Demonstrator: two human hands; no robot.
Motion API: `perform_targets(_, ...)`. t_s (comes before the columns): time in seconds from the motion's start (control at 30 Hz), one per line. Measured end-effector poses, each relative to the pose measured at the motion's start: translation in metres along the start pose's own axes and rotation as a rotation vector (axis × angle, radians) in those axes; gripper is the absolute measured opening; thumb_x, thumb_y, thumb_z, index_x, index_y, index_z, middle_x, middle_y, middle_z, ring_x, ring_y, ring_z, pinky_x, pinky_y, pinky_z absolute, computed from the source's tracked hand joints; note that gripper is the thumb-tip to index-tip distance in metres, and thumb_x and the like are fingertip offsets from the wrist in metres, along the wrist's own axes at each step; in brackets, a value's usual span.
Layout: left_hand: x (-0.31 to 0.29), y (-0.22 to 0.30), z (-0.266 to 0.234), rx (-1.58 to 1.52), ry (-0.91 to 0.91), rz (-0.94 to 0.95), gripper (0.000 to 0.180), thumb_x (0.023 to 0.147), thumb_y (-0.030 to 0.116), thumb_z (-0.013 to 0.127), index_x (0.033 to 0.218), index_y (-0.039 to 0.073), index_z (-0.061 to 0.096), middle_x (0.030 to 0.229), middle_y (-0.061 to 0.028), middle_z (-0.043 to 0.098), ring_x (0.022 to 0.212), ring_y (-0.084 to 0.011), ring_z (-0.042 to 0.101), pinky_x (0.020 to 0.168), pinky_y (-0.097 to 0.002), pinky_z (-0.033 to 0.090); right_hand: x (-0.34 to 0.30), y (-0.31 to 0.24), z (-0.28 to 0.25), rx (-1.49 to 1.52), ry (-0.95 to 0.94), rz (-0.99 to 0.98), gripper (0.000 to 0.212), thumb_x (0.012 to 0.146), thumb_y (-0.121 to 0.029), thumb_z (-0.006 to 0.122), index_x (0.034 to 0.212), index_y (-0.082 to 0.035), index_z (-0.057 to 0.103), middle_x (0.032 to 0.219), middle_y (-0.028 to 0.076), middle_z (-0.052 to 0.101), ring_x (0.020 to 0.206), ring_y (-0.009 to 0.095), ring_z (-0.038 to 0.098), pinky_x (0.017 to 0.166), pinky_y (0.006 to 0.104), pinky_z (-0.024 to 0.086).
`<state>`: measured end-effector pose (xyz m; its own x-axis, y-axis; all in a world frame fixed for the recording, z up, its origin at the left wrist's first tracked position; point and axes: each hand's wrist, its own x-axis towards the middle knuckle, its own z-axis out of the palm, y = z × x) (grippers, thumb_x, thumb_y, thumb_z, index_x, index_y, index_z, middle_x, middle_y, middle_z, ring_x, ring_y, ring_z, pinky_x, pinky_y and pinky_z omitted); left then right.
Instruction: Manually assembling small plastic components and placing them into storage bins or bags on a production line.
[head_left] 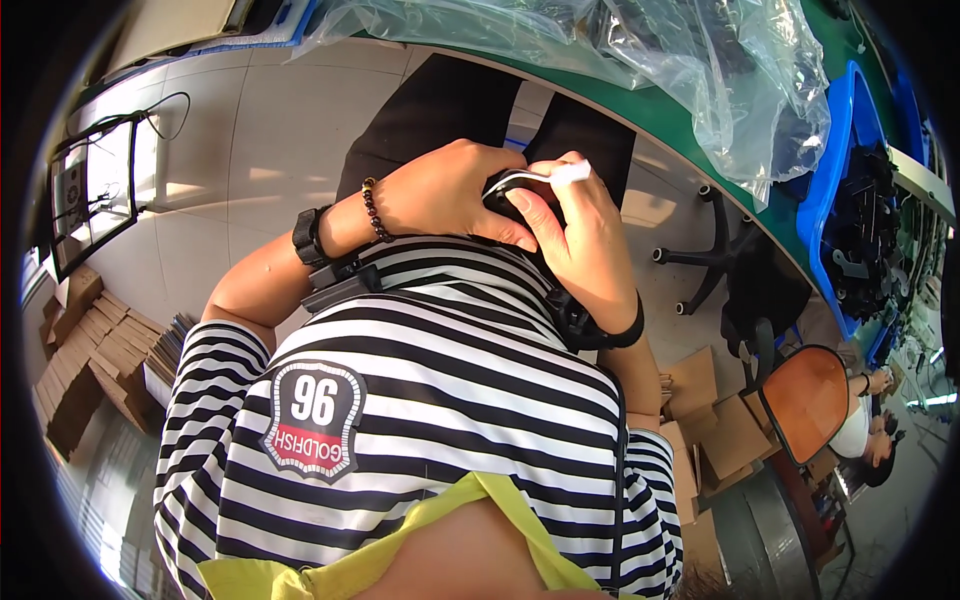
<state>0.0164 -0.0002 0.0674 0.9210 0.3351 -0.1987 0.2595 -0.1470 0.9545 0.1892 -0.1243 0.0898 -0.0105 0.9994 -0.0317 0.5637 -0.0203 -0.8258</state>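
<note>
In front of my waist, both hands meet around a small black rounded object [497, 204], most of it covered by fingers. My left hand [440, 188] is closed over its left side, thumb pointing toward the right hand. From the other side my right hand [585, 235] grips it, with the thumb pressed on its front. A thin white strip [573, 173] curves along the object's upper edge and ends in a wider white tip across the right fingers. I cannot tell whether it is a cord or a tape.
A green-topped table [680, 110] with clear plastic bags [720, 80] lies ahead. On the right stand a blue bin [835, 220] of black parts, an orange-backed chair [808, 400] and open cardboard boxes [725, 440]. Flattened cartons [100, 350] are stacked left. Another person [865, 440] sits far right.
</note>
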Motion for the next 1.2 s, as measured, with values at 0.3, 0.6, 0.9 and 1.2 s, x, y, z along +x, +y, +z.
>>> perform_targets(0.3,0.004,0.008,-0.008,0.023,-0.041,-0.032,0.053,0.074,0.037,0.088,0.104,-0.002,0.067,0.088,-0.0183,0.071,0.080,-0.0339,0.070,0.073,-0.0387,0.055,0.003,-0.004,-0.002,-0.018,0.033,0.020,0.027,0.092,-0.018,0.071,0.109,0.000,0.059,0.104,0.014,0.060,0.093,0.031,0.061,0.083,0.0398,0.049)
perform_targets(0.6,0.008,0.010,-0.008,0.050,-0.065,-0.150,0.050,0.072,0.029,0.090,0.106,0.000,0.068,0.088,-0.0122,0.071,0.080,-0.0155,0.067,0.076,-0.0329,0.053,0.001,0.000,0.006,-0.048,0.087,0.008,0.029,0.091,-0.023,0.072,0.109,-0.003,0.060,0.103,0.015,0.059,0.096,0.036,0.060,0.087,0.0430,0.046)
perform_targets(0.9,0.008,0.021,-0.008,0.059,-0.091,-0.143,0.051,0.072,0.028,0.090,0.106,-0.001,0.067,0.089,-0.0094,0.072,0.083,-0.0114,0.065,0.078,-0.0305,0.053,-0.005,0.019,0.017,-0.048,0.158,-0.127,0.033,0.094,-0.030,0.067,0.110,-0.002,0.058,0.103,0.014,0.057,0.098,0.032,0.059,0.086,0.0434,0.045)
perform_targets(1.2,0.011,0.009,-0.013,0.046,-0.097,-0.135,0.057,0.073,0.033,0.088,0.114,0.000,0.066,0.098,-0.0165,0.074,0.090,-0.0254,0.072,0.083,-0.0322,0.054,0.002,0.019,0.007,0.065,0.040,-0.144,0.031,0.094,-0.025,0.066,0.111,-0.002,0.056,0.105,0.015,0.056,0.098,0.034,0.059,0.086,0.0434,0.045)
